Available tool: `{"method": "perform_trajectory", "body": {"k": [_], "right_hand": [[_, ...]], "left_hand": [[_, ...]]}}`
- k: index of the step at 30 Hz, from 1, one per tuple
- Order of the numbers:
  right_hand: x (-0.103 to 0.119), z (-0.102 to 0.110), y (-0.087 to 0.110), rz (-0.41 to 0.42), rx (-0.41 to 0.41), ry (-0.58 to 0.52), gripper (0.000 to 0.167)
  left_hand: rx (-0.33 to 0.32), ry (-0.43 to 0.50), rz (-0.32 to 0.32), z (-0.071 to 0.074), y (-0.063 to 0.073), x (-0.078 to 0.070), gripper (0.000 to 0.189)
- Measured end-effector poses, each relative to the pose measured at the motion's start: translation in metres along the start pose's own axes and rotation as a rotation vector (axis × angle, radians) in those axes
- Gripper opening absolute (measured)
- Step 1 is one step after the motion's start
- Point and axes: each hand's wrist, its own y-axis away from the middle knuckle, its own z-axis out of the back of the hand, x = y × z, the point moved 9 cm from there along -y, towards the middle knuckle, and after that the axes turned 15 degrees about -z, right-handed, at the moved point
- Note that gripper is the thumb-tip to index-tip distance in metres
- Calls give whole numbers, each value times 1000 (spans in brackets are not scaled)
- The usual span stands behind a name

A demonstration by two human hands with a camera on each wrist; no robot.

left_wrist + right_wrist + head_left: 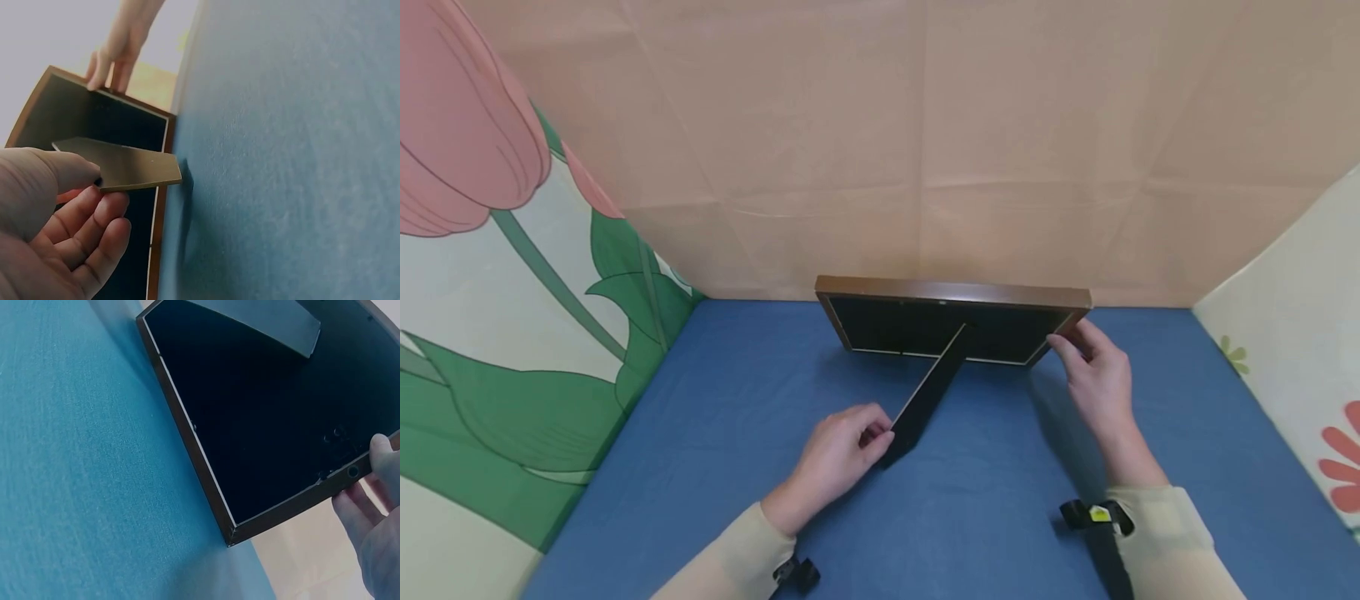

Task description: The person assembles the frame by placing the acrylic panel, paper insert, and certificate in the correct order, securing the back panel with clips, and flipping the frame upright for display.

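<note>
A picture frame (953, 293) with a brown rim stands with its black back (887, 327) turned towards me, near the far edge of the blue surface. From its back a black easel leg (928, 400) juts out towards me. My left hand (842, 450) pinches the edge of this leg between thumb and fingers, as the left wrist view also shows with the leg (134, 165). My right hand (1097, 375) grips the frame's right side, thumb on the back edge, fingers behind it. The frame's front is hidden.
A blue cloth (985, 500) covers the table. Behind it rises a plain beige-pink sheet (917, 150). A tulip-printed panel (550, 350) stands at the left, and a pale flower-printed panel (1292, 358) at the right. Each wrist wears a small black camera (1078, 514).
</note>
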Motion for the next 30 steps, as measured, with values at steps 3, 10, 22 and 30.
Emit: {"method": "perform_trajectory", "body": {"k": [3, 10, 22, 30], "right_hand": [[-1, 0, 1, -1, 6, 5, 43], [-5, 0, 3, -5, 22, 1, 41], [-10, 0, 6, -33, 49, 23, 43], [-11, 1, 7, -24, 51, 18, 43]], "left_hand": [[18, 14, 5, -3, 2, -2, 12], [30, 32, 3, -8, 5, -4, 12], [49, 68, 10, -14, 11, -4, 11], [-28, 56, 52, 8, 7, 1, 19]]}}
